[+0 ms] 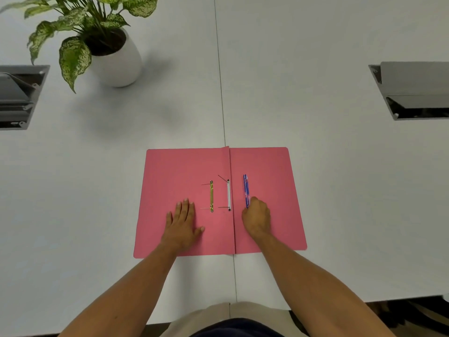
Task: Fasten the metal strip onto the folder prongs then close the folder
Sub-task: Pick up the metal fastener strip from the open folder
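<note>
Folder (170,171): pink, lying open on the white bench (315,93).
Metal strip (211,196): yellow-gold, on the left flap, just left of the spine.
Prongs (222,178): thin wires by the white strip (228,194) at the spine, pointing left.
Left hand (182,222): flat, fingers spread, pressing the left flap, holding nothing.
Right hand (257,217): curled, fingertips on the near end of a blue pen (246,189) on the right flap.
Plant (97,32): white pot, far left.

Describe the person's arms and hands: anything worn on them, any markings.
Both arms are bare from the bottom of the frame to the wrist, with no sleeves in view. The left hand and the right hand wear no gloves. No rings, watch, bracelet or markings show on either. Fingernails on the left hand look short and unpainted.
</note>
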